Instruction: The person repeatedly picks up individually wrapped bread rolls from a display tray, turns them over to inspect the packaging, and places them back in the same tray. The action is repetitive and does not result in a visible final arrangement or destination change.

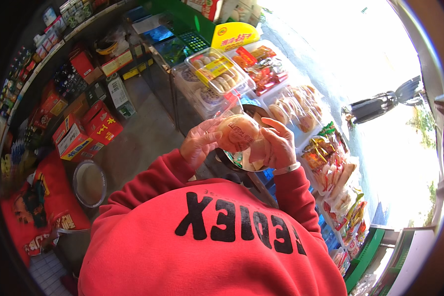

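A round, flat pastry (239,133) in a clear plastic bag, with red print on its pale brown top, is raised in front of my chest. My left hand (201,142) grips its left edge between thumb and fingers. On the other side, my right hand (279,144) is closed around a pale, flat piece (258,149) that looks like a second pastry, partly hidden by the fingers. Below both hands is a dark round container (227,160) with pale and green pieces inside, largely covered by the hands and pastries.
Beyond my hands stands a clear box of round pastries (217,71). Trays along the counter hold red packets (261,69), bagged flat breads (298,108) and snack packs (325,153). On the floor at left are red cartons (86,130) and a round bin (89,183).
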